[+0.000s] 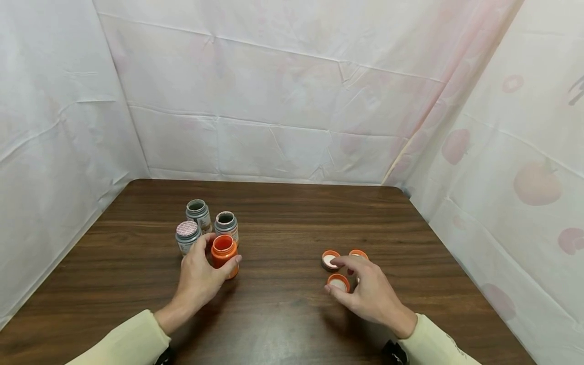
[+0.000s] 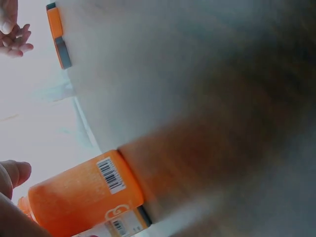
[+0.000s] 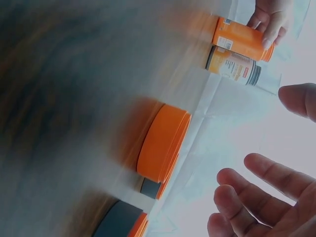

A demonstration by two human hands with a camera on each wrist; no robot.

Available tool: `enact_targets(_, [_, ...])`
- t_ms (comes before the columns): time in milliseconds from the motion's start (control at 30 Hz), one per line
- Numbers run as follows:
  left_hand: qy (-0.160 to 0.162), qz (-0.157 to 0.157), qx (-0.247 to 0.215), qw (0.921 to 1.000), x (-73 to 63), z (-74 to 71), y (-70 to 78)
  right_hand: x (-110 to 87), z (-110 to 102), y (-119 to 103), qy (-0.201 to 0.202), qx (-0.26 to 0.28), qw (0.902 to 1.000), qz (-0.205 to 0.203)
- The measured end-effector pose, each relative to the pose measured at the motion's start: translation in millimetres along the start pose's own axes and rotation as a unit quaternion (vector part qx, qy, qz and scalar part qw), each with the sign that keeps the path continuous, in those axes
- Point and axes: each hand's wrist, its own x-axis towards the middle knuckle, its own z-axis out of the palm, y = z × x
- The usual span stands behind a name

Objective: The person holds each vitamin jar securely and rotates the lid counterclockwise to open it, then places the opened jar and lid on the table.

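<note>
An orange plastic bottle [image 1: 223, 258] stands uncapped on the table, its barcode facing me in the left wrist view. Around its upper part is my left hand [image 1: 201, 274], fingers at the left side and thumb [image 2: 19, 173] at the right; a gap shows between thumb and bottle in the left wrist view. Over a group of screw caps reaches my right hand [image 1: 371, 291], fingers spread and holding nothing. The nearest cap [image 1: 338, 285] is orange; a cap to its upper left [image 1: 329, 262] is dark outside with an orange rim. Fingers partly hide the third cap [image 1: 359, 253].
Behind the orange bottle stand a grey bottle with a printed seal [image 1: 187, 232] and two open-mouthed grey bottles, one at the back [image 1: 198, 213] and one at the right [image 1: 226, 223]. A dark wooden table [image 1: 283, 223] carries everything. Pale cloth [image 1: 274, 101] hangs behind and beside it.
</note>
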Motion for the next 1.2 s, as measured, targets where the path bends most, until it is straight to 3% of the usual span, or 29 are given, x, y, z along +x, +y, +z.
enact_targets(167, [0.022,0.043,0.009,0.9988,0.5,-4.2,4.5,1.9,-4,2,0.001,-0.006,1.0,0.005])
enact_targets(600, [0.017,0.112,0.062,0.9916,8.3,-20.8,7.6,7.6,-12,11,0.012,-0.037,0.9991,0.014])
enact_targets(800, [0.017,0.141,0.1,0.9848,13.1,-38.8,-0.8,9.5,-17,18,0.012,-0.06,0.9981,0.009])
enact_targets(1033, [0.04,0.19,0.138,0.9713,21.8,-54.9,-15.4,10.1,-21,31,0.015,-0.071,0.9972,0.019])
enact_targets(1200, [0.042,0.202,0.149,0.967,27.9,-63.5,-26.1,10.0,-25,39,0.014,-0.082,0.9958,0.038])
